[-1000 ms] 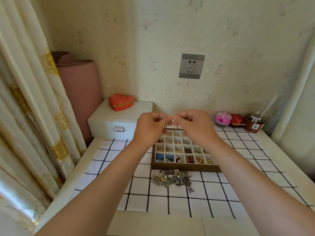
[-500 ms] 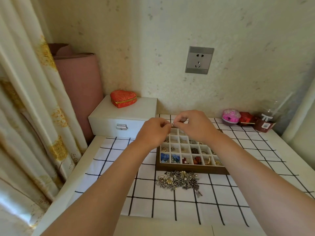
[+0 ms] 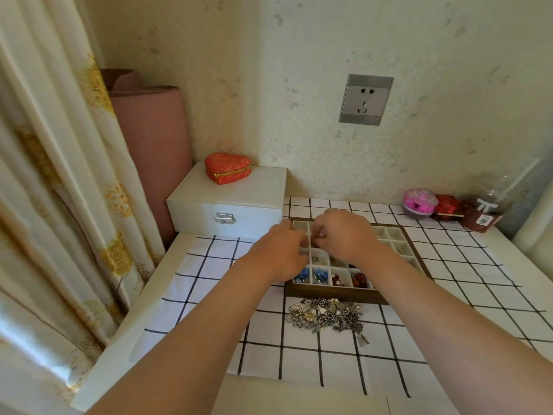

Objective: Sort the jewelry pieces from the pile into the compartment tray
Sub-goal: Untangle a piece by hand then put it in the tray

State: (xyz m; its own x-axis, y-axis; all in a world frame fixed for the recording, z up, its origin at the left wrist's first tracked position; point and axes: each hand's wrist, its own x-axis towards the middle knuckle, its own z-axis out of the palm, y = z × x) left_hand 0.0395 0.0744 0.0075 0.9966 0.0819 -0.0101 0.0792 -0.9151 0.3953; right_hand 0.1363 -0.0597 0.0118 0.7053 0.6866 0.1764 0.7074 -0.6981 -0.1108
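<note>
Brown-framed compartment tray (image 3: pixel 335 295) with white dividers sits on a black-and-white checked cloth (image 3: pixel 209 265), its front row holding blue pieces (image 3: pixel 302 277) at the left and red beads (image 3: pixel 338 280) further right, while a tangled pile (image 3: pixel 326 314) of silvery jewelry lies just in front of it. Above the tray's left side, the left hand (image 3: pixel 281 253) and right hand (image 3: pixel 344 235) meet with curled fingertips, pinching a tiny metallic piece (image 3: pixel 317 236), too small to identify. A red heart-shaped box (image 3: pixel 228 168) rests on a white case (image 3: pixel 227 202) behind.
</note>
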